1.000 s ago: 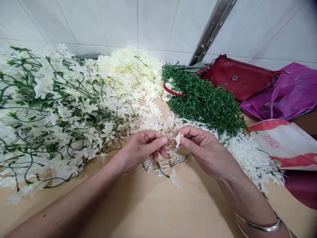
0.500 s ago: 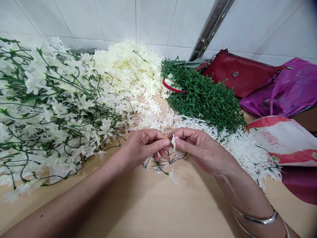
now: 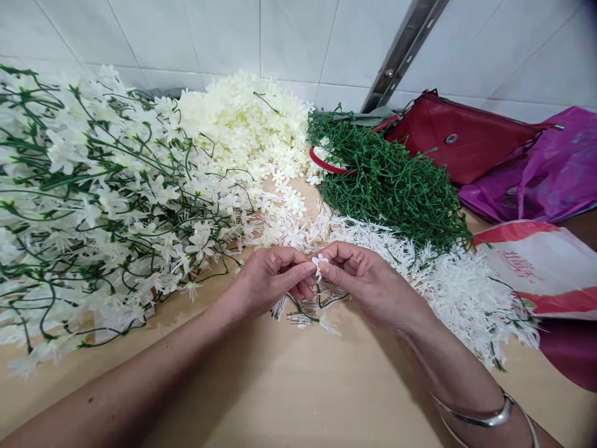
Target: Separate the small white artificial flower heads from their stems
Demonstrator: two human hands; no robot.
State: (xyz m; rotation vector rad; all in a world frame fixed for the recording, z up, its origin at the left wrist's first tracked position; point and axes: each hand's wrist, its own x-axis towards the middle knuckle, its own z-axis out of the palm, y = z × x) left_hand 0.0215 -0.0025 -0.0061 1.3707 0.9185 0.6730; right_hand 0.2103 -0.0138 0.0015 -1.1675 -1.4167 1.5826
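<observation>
Between my two hands, a small white flower faces up toward the camera. My right hand pinches it at its right side with thumb and index finger. My left hand is closed with thumb against forefinger at the flower's left edge; the green stem hangs below the fingers. What lies inside the left pinch is hidden by the fingertips. A white blossom on a green stem rests on the table just under the hands.
Assembled white flowers with stems fill the left. Behind lie loose cream petals. Green stems and white stamen pieces are at the right, beside a red bag, a purple bag and a printed packet.
The white flower has turned from edge-on to facing the camera. Both hands have shifted slightly, and the hanging blossom is a little higher in view.
</observation>
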